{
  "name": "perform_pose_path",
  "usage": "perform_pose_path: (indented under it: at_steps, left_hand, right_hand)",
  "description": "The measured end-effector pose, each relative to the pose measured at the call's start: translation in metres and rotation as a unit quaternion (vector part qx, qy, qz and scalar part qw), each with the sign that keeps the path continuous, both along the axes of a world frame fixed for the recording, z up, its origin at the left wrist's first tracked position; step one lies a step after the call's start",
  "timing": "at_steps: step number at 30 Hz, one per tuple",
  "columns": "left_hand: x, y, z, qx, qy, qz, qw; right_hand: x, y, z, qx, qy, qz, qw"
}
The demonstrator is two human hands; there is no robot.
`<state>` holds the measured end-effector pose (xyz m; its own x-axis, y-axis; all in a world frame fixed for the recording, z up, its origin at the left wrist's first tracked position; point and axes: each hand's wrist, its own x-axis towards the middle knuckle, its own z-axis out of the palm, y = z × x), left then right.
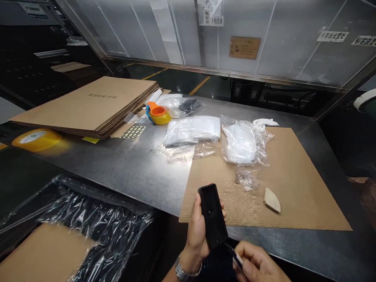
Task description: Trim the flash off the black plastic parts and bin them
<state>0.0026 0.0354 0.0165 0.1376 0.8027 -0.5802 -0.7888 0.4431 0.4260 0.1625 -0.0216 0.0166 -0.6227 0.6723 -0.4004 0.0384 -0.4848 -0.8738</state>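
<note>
My left hand is wrapped round a black rectangular case over the table's front edge. The case looks like a shallow plastic shell, its hollow side facing me. My right hand pinches a slim dark tool with a pale part near the fingers. Its thin tip is at the lower right corner of the case; whether it touches cannot be told. Past the hands lies a brown cardboard sheet, with a beige wedge-shaped pad on it.
Clear bags with white contents and a white stack lie behind. An orange-and-yellow tape dispenser stands beside stacked cardboard. A yellow tape roll sits at left. Below it is a black plastic-lined bin. A grey panel hangs overhead.
</note>
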Motion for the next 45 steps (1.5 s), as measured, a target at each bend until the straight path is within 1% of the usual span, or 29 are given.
perform_pose_path:
  at_steps: [1, 2, 4, 6, 9, 11, 13, 15, 17, 20, 22, 23, 25, 27, 29, 33, 35, 40, 43, 45]
  left_hand:
    - [0.000, 0.001, -0.003, -0.035, -0.019, -0.039, 0.998]
    - [0.001, 0.001, -0.006, -0.069, -0.037, -0.079, 0.994]
    - [0.006, 0.000, -0.010, -0.112, -0.066, -0.140, 0.982]
    - [0.011, -0.002, -0.011, -0.131, -0.087, -0.163, 0.974]
    - [0.019, -0.006, -0.010, -0.149, -0.086, -0.167, 0.971]
    - [0.021, -0.008, -0.009, -0.150, -0.072, -0.166, 0.972]
    - [0.022, -0.009, -0.009, -0.146, -0.062, -0.170, 0.973]
    - [0.023, -0.011, -0.007, -0.142, -0.050, -0.169, 0.974]
    - [0.024, -0.013, -0.005, -0.137, -0.046, -0.164, 0.976]
    - [0.026, -0.016, 0.001, -0.140, -0.069, -0.134, 0.978]
    - [0.028, -0.018, 0.004, -0.151, -0.084, -0.136, 0.975]
    - [0.028, -0.020, 0.005, -0.156, -0.077, -0.153, 0.973]
    - [0.029, -0.024, 0.005, -0.162, -0.034, -0.208, 0.964]
    - [0.030, -0.028, 0.003, -0.160, 0.015, -0.259, 0.952]
    - [0.030, -0.032, 0.002, -0.150, 0.036, -0.283, 0.947]
    - [0.030, -0.035, 0.001, -0.120, 0.046, -0.275, 0.953]
    - [0.030, -0.035, 0.001, -0.111, 0.048, -0.278, 0.953]
    - [0.029, -0.034, -0.006, -0.104, 0.015, -0.306, 0.946]
    - [0.029, -0.033, -0.008, -0.133, 0.010, -0.346, 0.929]
    - [0.029, -0.033, -0.008, -0.160, 0.016, -0.373, 0.914]
  right_hand:
    - [0.002, 0.003, 0.004, 0.052, -0.033, -0.016, 0.998]
    - [0.004, 0.006, 0.007, 0.113, -0.082, -0.027, 0.990]
    - [0.005, 0.012, 0.014, 0.226, -0.192, -0.028, 0.955]
    - [0.002, 0.016, 0.018, 0.320, -0.259, -0.008, 0.911]
    - [-0.005, 0.020, 0.015, 0.438, -0.295, 0.037, 0.848]
    - [-0.010, 0.021, 0.012, 0.489, -0.316, 0.060, 0.811]
    - [-0.012, 0.021, 0.010, 0.518, -0.336, 0.065, 0.784]
    - [-0.013, 0.021, 0.010, 0.533, -0.354, 0.063, 0.766]
    - [-0.013, 0.021, 0.010, 0.533, -0.373, 0.056, 0.758]
    - [-0.011, 0.022, 0.010, 0.508, -0.399, 0.042, 0.762]
    - [-0.008, 0.025, 0.010, 0.494, -0.414, 0.028, 0.764]
    - [-0.006, 0.028, 0.011, 0.489, -0.421, 0.018, 0.764]
    - [0.000, 0.034, 0.013, 0.468, -0.432, -0.011, 0.771]
    - [0.007, 0.042, 0.016, 0.438, -0.427, -0.043, 0.790]
    - [0.013, 0.050, 0.020, 0.423, -0.388, -0.056, 0.817]
    - [0.018, 0.063, 0.025, 0.411, -0.275, -0.013, 0.869]
    - [0.019, 0.067, 0.025, 0.391, -0.256, -0.001, 0.884]
    - [0.023, 0.071, 0.022, 0.370, -0.241, 0.016, 0.897]
    - [0.025, 0.070, 0.021, 0.362, -0.234, 0.029, 0.902]
    - [0.025, 0.070, 0.019, 0.360, -0.234, 0.022, 0.903]
